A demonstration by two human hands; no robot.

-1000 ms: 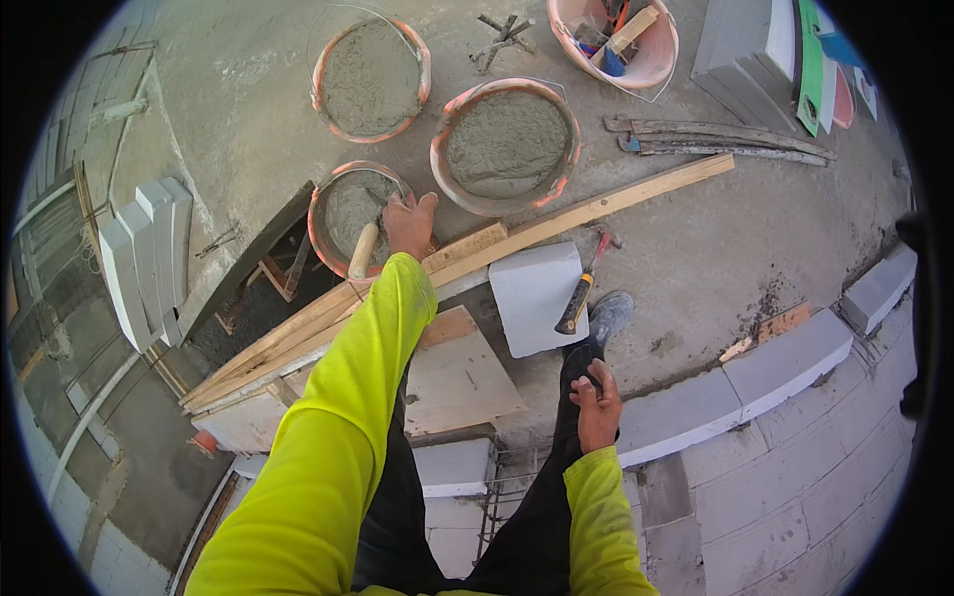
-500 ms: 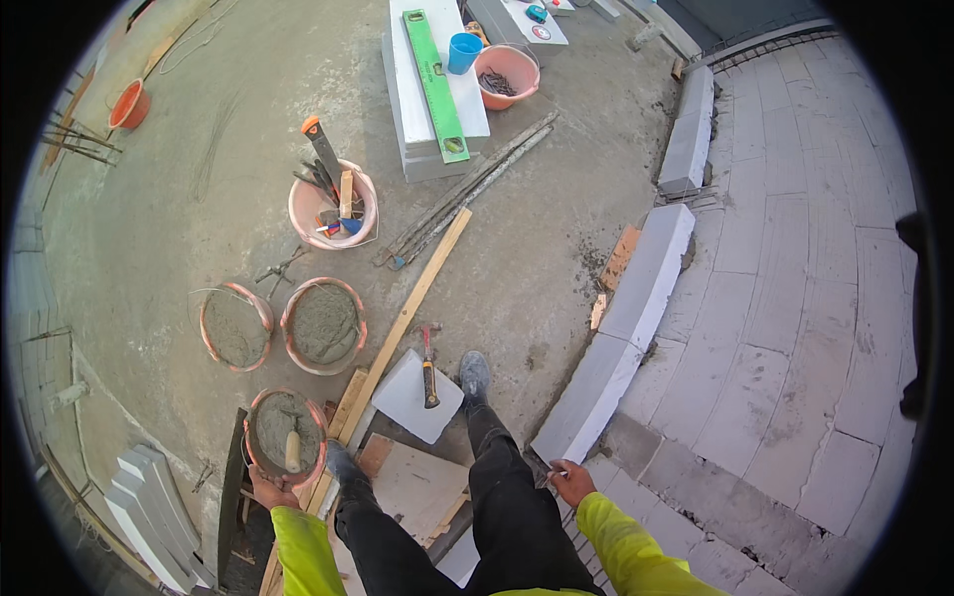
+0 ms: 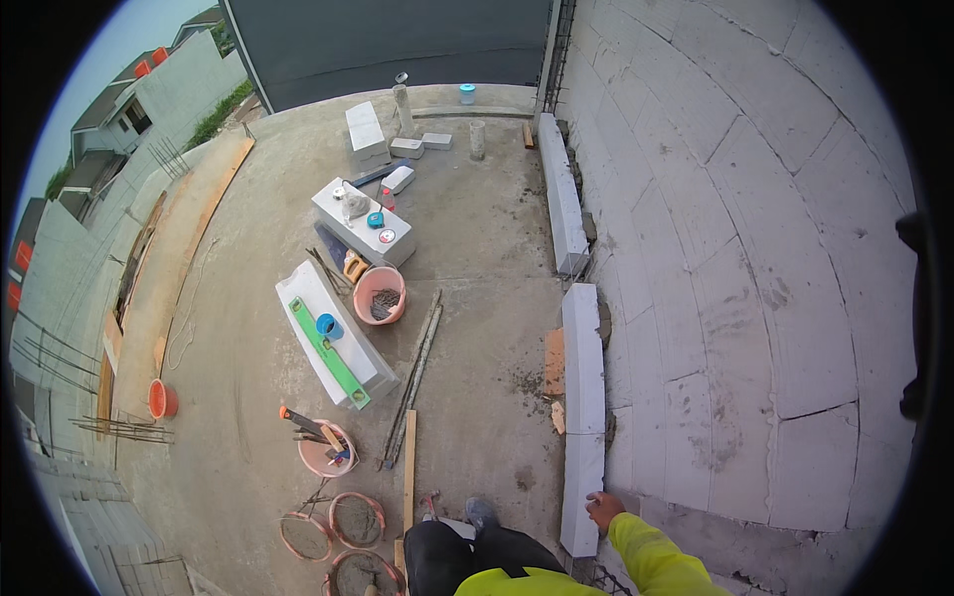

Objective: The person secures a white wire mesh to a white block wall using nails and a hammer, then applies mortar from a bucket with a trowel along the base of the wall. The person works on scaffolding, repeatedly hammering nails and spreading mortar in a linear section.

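Probably heavy, stiff and chip-prone, the pale block (image 3: pixel 582 472) suits two-sided holding; at its right edge, the right hand (image 3: pixel 603 511) half-curls its fingers, grip unclear.

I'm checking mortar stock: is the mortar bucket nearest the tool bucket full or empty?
Looks nearly full: grey mortar spreads across the bucket, close up to its rim.

1 head-worn fisheye view, steeply downward and ahead

Matt white block (image 3: pixel 583 477), rough grey mortar (image 3: pixel 356 519), wooden plank (image 3: pixel 409 462)
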